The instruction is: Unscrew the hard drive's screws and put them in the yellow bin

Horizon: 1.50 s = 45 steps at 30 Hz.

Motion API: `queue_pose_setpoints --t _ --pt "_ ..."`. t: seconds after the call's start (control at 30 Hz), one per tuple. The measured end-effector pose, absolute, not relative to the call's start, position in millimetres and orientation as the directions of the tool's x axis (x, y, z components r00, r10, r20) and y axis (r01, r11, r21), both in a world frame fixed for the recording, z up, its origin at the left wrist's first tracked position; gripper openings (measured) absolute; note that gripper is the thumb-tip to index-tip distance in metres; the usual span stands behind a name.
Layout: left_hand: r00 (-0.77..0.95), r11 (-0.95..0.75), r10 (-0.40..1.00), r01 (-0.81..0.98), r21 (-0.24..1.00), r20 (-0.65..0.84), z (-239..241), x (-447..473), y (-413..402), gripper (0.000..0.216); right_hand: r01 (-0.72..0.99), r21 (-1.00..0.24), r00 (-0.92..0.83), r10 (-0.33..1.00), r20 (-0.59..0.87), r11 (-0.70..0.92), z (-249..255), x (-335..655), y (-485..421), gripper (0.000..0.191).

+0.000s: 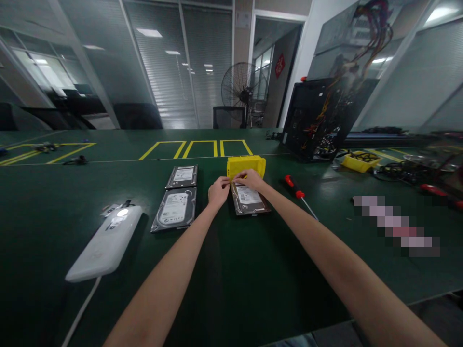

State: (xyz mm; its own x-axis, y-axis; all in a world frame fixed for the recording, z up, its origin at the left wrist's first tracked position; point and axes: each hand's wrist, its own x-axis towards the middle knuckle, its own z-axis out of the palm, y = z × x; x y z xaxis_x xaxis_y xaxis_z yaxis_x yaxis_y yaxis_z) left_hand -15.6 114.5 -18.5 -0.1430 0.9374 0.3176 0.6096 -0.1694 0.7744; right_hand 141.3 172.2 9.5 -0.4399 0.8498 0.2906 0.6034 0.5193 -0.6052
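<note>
A hard drive with a white label lies on the green table in front of me. Just behind it a yellow plastic bin stands tipped on its side. My left hand is at the drive's far left corner, its fingers pressed together beside the bin's lower edge. My right hand reaches over the far end of the drive, fingers closed close to the left fingertips. Whatever lies between the fingers is too small or hidden to name.
Two more hard drives lie to the left, near a white power strip-like box with a cable. On the right are a red-and-black screwdriver, an open computer case and a yellow tray with cables.
</note>
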Motion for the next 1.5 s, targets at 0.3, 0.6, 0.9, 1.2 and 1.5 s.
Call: queue_pose_setpoints --t 0.3,0.6,0.9,1.2,1.5 --pt "-0.148 -0.147 0.942 0.623 0.768 0.301 -16.7 -15.4 112.1 0.022 0.589 -0.657 -0.492 0.854 0.170 0.470 20.3 134.6 173.6 0.025" --pt "-0.150 -0.138 0.944 0.631 0.763 0.294 -15.6 -14.9 111.4 0.023 0.612 -0.661 -0.493 0.863 0.109 0.433 23.8 144.6 175.5 0.021" --pt "-0.155 -0.140 0.940 0.639 0.756 0.305 -18.1 -14.8 113.6 0.024 0.604 -0.679 -0.460 0.878 0.132 0.418 19.5 139.8 175.5 0.023" --pt "-0.159 -0.128 0.942 0.644 0.754 0.296 -16.9 -15.2 112.0 0.025 0.550 -0.715 -0.448 0.875 0.185 0.432 13.7 134.1 172.4 0.025" --pt "-0.162 -0.120 0.944 0.642 0.757 0.287 -16.3 -15.1 111.8 0.025 0.552 -0.673 -0.476 0.849 0.230 0.492 11.3 136.3 170.9 0.023"
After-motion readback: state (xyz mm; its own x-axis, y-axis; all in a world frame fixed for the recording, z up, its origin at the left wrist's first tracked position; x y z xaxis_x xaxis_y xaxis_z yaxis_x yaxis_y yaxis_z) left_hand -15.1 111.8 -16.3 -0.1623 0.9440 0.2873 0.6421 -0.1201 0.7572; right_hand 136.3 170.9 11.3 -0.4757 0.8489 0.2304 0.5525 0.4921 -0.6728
